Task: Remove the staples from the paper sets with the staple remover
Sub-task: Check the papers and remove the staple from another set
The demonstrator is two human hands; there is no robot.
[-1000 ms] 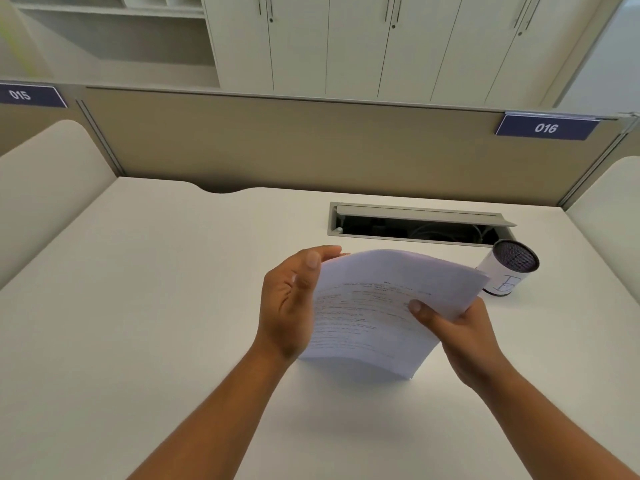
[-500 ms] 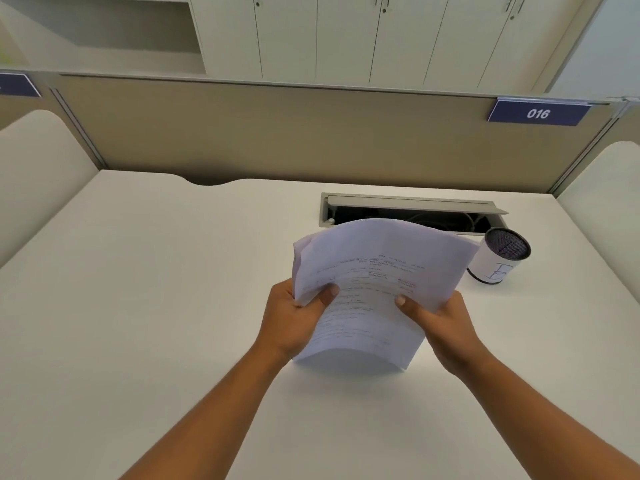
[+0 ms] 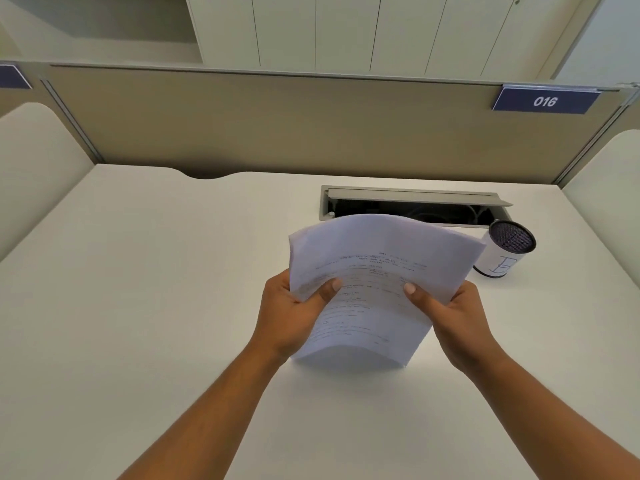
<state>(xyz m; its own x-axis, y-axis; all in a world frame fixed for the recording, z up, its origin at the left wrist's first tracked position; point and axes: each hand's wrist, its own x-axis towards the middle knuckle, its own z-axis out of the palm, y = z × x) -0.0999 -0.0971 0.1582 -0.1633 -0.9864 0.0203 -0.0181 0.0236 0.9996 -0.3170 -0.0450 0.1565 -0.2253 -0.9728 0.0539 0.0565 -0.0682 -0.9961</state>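
now in hand: a paper set [image 3: 381,271] is held upright at the centre of the view, printed face toward the camera and bowed outward; whether its 6 o'clock edge touches the desk [image 3: 156,306] cannot be told.
left hand [image 3: 287,317]: the 9 o'clock edge is pinched, thumb laid on the printed face, the other fingers hidden behind the sheets.
right hand [image 3: 453,317]: the 3 o'clock edge is pinched the same way, thumb in front, fingers curled behind.
handling: the sheets are judged light, thin and floppy; they bend readily, slide on each other, and could tear near a staple. a hold close to the stapled corner is advised, with the set laid flat.
staple and staple remover: neither can be made out.
surface: the desk is seen pale, smooth and matte; a mesh cup [image 3: 505,249] stands at 2 o'clock from the paper, apart from it; an open cable tray [image 3: 415,209] is sunk in at 12 o'clock.
room: a beige partition [image 3: 277,126] is set across 12 o'clock, a number plate [image 3: 545,102] reading 016 at 1 o'clock, pale cabinets [image 3: 346,29] beyond.
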